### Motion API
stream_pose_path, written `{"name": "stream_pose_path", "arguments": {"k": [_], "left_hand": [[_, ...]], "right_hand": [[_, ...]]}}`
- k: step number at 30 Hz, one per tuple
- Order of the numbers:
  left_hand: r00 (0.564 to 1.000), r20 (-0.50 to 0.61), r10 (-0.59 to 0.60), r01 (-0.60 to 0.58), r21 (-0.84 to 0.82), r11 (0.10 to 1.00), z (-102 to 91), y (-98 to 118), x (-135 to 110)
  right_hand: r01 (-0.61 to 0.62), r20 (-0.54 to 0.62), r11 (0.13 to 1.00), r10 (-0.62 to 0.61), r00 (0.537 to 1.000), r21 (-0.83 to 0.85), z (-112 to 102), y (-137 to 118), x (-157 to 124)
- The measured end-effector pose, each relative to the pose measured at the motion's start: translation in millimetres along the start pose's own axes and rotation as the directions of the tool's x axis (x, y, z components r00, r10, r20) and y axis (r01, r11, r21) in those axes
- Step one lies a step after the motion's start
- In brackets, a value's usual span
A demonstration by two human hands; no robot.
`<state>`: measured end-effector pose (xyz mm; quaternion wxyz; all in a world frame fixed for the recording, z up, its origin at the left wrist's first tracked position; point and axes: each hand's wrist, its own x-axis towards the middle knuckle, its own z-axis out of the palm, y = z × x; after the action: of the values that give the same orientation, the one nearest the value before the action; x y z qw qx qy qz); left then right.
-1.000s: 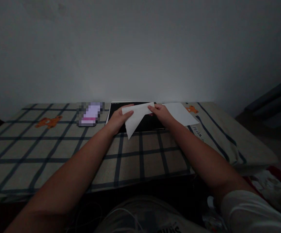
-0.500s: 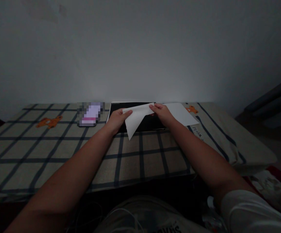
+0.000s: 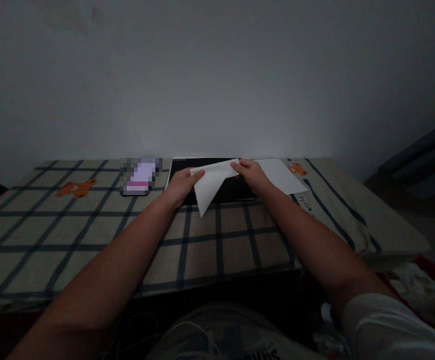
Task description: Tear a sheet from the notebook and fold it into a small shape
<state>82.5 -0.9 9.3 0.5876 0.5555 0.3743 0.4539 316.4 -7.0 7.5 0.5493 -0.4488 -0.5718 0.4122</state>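
Observation:
A white folded sheet of paper is stretched between my two hands, with one pointed corner hanging down toward me. My left hand pinches its left end, thumb on top. At the upper right end, my right hand grips the paper between thumb and fingers. Beneath the hands lies a black flat notebook or pad with small holes along its far edge. Another white sheet rests on the tablecloth just right of my right hand.
A phone with a lit, blurred screen lies to the left. The checked tablecloth with bear prints covers the table, which meets a grey wall. Below the right edge are a clear plastic bottle and a red container with white scraps.
Almost nothing differs. Both hands keep their hold on the folded paper, and its hanging corner has shifted very slightly to the right.

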Motion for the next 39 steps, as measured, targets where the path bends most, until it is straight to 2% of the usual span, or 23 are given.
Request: {"name": "stream_pose_path", "arguments": {"k": [16, 22, 24, 29, 33, 39], "left_hand": [[1.0, -0.014, -0.002, 0.001, -0.004, 1.0, 1.2, 3, -2], [0.995, -0.098, 0.022, -0.021, 0.012, 1.0, 1.1, 5, -4], [0.997, -0.071, 0.011, -0.01, 0.01, 1.0, 0.1, 5, -5], [0.99, 0.107, -0.089, 0.086, 0.031, 0.996, -1.2, 8, -7], [0.988, 0.129, -0.085, 0.068, 0.13, 0.989, 0.5, 15, -11], [0.972, 0.164, -0.168, 0.111, 0.31, 0.944, 7.9, 19, -19]], "right_hand": [[-0.023, 0.016, 0.999, 0.023, 1.0, 0.044, 1, -2, -1], [-0.036, 0.01, 0.998, 0.035, 0.999, 0.06, 4, -6, -2], [-0.048, 0.019, 0.997, 0.047, 0.999, 0.065, 3, -6, -2], [-0.092, 0.073, 0.992, 0.086, 0.994, 0.091, 0, -2, 1], [-0.109, 0.175, 0.993, 0.1, 0.98, 0.042, 0, 0, 1], [-0.11, 0.319, 0.993, 0.121, 0.94, -0.052, 7, -4, -6]]}}
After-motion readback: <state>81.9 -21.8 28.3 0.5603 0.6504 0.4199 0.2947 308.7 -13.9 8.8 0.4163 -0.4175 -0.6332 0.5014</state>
